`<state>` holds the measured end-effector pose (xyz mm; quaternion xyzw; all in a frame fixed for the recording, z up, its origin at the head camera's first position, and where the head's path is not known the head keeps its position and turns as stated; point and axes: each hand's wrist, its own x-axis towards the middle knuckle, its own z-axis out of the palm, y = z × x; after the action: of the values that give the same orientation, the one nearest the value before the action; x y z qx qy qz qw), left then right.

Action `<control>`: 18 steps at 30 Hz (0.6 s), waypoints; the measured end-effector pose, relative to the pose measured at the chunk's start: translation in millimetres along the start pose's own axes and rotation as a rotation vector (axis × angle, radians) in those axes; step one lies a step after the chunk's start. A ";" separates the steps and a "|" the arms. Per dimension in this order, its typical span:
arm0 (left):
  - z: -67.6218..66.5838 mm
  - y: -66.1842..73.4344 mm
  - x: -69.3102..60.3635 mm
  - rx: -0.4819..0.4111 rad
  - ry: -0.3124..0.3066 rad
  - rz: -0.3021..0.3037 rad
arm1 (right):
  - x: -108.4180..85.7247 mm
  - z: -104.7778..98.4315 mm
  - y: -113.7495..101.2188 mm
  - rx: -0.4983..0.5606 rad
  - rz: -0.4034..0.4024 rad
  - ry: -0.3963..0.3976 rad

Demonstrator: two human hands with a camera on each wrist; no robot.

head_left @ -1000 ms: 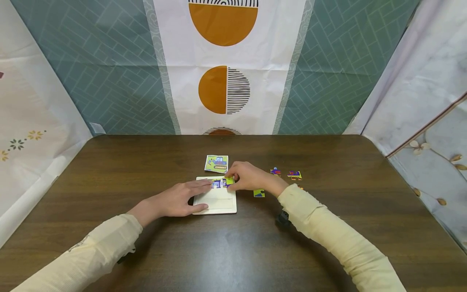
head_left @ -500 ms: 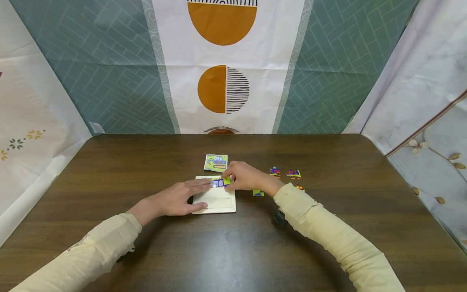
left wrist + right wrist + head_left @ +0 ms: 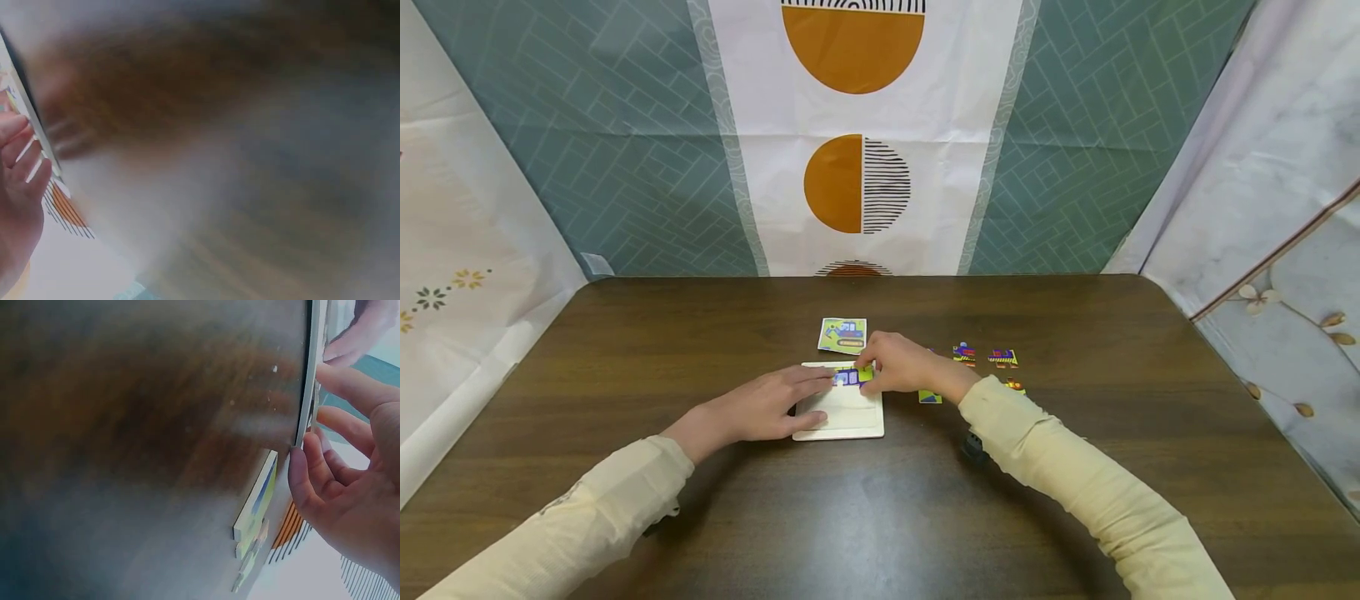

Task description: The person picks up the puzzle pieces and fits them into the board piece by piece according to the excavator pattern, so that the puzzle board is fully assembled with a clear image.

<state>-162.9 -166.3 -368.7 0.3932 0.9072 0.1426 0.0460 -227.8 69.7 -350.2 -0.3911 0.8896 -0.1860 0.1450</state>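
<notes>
A white puzzle tray (image 3: 838, 423) lies on the table, with green and purple jigsaw pieces (image 3: 848, 378) along its far side. My left hand (image 3: 763, 407) rests over the tray's left part, fingers extended onto the pieces and thumb on the bare tray floor. At the far right corner, my right hand (image 3: 901, 365) pinches a green puzzle piece (image 3: 866, 373) between thumb and fingers; it sits against the piece to its left. In the right wrist view the curled fingers (image 3: 306, 475) reach the tray's edge (image 3: 306, 394). The left wrist view shows the left hand (image 3: 19, 187) at the tray, mostly blurred.
A picture card (image 3: 842, 335) with a digger lies just beyond the tray. Several loose pieces are to the right: a purple one (image 3: 965, 353), a striped one (image 3: 1003, 358), a green one (image 3: 930, 397) and another (image 3: 1015, 387) partly behind the right sleeve.
My right hand has slid the green puzzle piece slightly left, closing up to the neighbouring piece. The left hand has stayed in place on the tray.
</notes>
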 end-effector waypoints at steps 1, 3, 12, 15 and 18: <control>-0.5 0.4 1.9 0.018 0.003 0.011 | 0.1 0.0 -0.2 0.003 0.002 0.000; -1.3 1.4 6.0 0.050 0.020 0.043 | -0.1 0.0 -0.5 0.011 0.002 0.002; 10.2 8.5 15.4 0.051 0.037 0.126 | -0.2 3.7 0.7 0.024 -0.014 0.017; 12.1 9.5 14.5 0.044 0.032 0.126 | -0.9 2.0 0.7 0.028 -0.017 0.023; 11.9 8.5 14.4 0.033 0.019 0.119 | -1.7 0.3 1.1 0.031 -0.020 0.022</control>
<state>-164.5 -147.6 -377.2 0.4459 0.8848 0.1339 0.0224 -227.3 71.7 -350.8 -0.3954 0.8843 -0.2055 0.1393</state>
